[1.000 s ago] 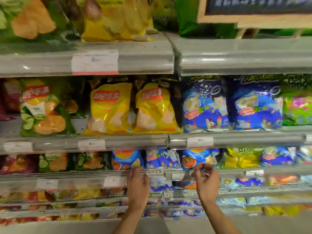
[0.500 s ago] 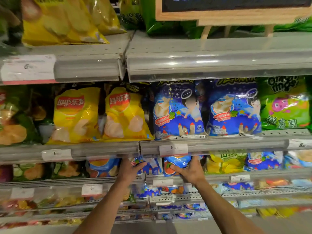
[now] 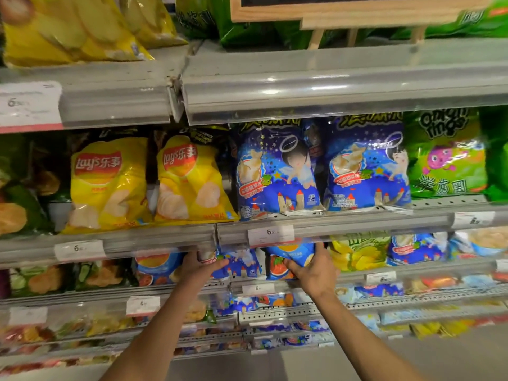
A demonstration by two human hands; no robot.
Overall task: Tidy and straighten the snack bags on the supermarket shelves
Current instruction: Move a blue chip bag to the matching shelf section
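Under the front edge of the middle shelf, the right hand curls around a blue snack bag standing upright, while the left hand grips a neighbouring blue bag just beside it.

**Shelf count: bags, tags, hands**

On the middle shelf stand two yellow crisp bags at centre left, two blue bags with a cartoon angel at centre, and one green onion-ring bag at right. Two hands reach into the shelf below: the left hand and the right hand. Along the middle shelf's front edge three price tags show. One wooden-framed board stands at the top right.
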